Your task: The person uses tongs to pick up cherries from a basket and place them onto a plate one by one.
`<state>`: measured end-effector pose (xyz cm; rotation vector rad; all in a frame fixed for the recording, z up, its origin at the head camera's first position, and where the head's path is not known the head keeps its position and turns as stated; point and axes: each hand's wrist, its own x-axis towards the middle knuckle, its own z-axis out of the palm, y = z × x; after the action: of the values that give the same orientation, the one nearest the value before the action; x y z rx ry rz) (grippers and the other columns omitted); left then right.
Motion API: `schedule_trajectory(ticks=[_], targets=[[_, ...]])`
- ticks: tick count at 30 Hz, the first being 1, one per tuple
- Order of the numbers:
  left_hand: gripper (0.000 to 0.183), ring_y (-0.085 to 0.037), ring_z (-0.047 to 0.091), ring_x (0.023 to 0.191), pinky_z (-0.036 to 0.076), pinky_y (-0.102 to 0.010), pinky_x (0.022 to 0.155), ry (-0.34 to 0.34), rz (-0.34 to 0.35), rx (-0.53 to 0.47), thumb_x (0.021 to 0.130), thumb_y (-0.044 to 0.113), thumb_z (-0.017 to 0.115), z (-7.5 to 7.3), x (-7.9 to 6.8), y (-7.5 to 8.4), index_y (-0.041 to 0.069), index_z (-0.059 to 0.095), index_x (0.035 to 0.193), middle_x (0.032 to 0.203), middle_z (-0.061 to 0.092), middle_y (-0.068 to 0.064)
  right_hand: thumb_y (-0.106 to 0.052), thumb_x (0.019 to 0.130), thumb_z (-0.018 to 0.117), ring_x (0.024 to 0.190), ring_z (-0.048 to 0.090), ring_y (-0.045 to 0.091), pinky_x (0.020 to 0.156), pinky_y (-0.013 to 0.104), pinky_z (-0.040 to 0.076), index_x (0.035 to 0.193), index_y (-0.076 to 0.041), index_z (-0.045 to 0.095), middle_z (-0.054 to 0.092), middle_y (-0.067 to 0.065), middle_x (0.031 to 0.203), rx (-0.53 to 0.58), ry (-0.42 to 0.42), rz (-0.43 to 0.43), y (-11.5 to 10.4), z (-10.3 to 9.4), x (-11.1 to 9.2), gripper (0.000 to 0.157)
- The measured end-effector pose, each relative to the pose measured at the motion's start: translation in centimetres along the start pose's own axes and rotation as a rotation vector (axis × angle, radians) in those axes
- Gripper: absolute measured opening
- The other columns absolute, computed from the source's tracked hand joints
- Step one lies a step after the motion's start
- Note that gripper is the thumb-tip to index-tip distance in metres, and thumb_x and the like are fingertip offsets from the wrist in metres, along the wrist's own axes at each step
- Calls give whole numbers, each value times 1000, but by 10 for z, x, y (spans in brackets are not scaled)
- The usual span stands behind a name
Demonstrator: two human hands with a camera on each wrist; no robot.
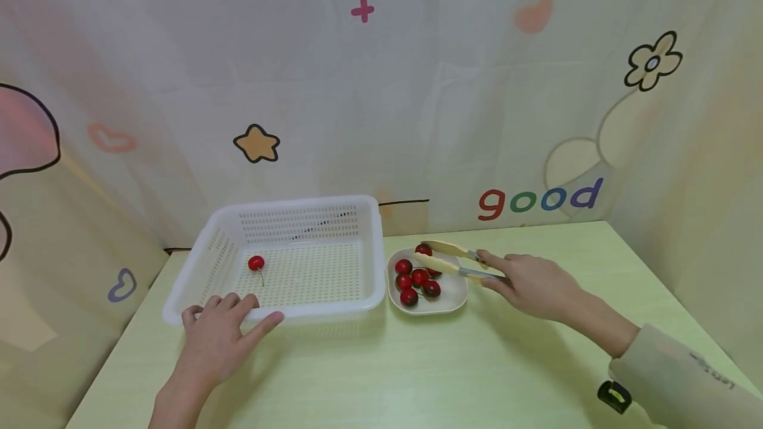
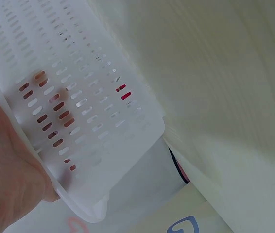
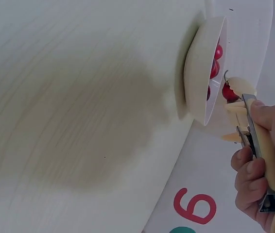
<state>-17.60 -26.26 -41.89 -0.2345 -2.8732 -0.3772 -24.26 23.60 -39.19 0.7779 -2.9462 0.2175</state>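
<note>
My left hand [image 1: 217, 336] grips the near rim of a white plastic basket [image 1: 274, 313] at its left corner. Its fingers reach inside and show through the slots of the basket [image 2: 103, 145] in the left wrist view. One red cherry [image 1: 255, 263] with a green stem lies on the basket floor. My right hand [image 1: 533, 285] holds tongs [image 1: 444, 264] with pale yellow tips over a small white dish [image 1: 438, 308] of several dark red cherries [image 1: 420, 277]. In the right wrist view, a stemmed cherry [image 3: 230, 92] is right at the tips of the tongs [image 3: 261, 145], beyond the dish rim.
The dish stands close against the basket's right side on a pale green table [image 1: 381, 376]. A curtain [image 1: 393, 98] with printed shapes and letters hangs behind the table and along both sides.
</note>
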Motion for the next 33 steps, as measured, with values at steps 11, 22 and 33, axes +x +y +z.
schedule_trajectory(ticks=[11, 22, 33], targets=[[53, -31, 54, 91, 25, -66, 88, 3, -2, 0, 96, 68, 56, 1, 0, -1, 17, 67, 103, 88, 55, 2, -38, 102, 64, 55, 43, 11, 49, 30, 38, 145, -10, 58, 52, -3, 71, -23, -26, -11, 7, 4, 3, 51], [53, -30, 54, 91, 25, -66, 88, 3, -3, -2, 96, 68, 56, 1, 1, 0, 17, 67, 104, 87, 54, 3, -38, 101, 66, 57, 44, 12, 50, 31, 39, 145, -10, 58, 53, -2, 73, -31, -20, -12, 7, 6, 4, 53], [53, -30, 53, 89, 26, -66, 87, 7, -1, 8, 96, 68, 56, 0, 0, 0, 17, 66, 102, 86, 54, 3, -38, 101, 66, 57, 45, 12, 50, 32, 40, 145, -10, 58, 57, 0, 75, -20, -7, -17, 7, 5, 5, 53]])
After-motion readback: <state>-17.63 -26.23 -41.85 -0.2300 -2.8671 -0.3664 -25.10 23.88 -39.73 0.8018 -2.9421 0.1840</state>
